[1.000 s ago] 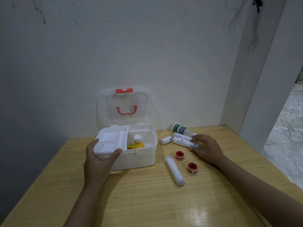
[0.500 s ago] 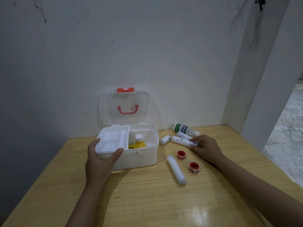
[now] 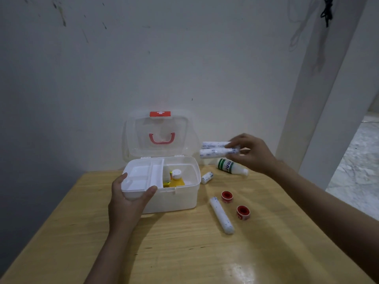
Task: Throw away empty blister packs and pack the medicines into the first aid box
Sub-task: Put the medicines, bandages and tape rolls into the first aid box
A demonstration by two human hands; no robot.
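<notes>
The white first aid box (image 3: 180,199) stands open on the wooden table (image 3: 184,253), its clear lid (image 3: 160,136) upright with a red handle. My left hand (image 3: 129,199) grips the white divided tray (image 3: 141,177) at the box's left front corner. A yellow bottle with a white cap (image 3: 176,178) stands inside. My right hand (image 3: 252,154) is raised above the table to the right of the box, shut on two white bandage rolls (image 3: 215,149) held side by side. No blister packs are visible.
On the table lie a white bottle with a green band (image 3: 230,166), a short white roll (image 3: 207,177), a long white roll (image 3: 222,215) and two red tape spools (image 3: 227,196), (image 3: 243,212). A wall stands right behind the box; a pillar rises at right.
My right hand has lifted the two white rolls off the table and moved them up and toward the box. The left hand stays on the tray.
</notes>
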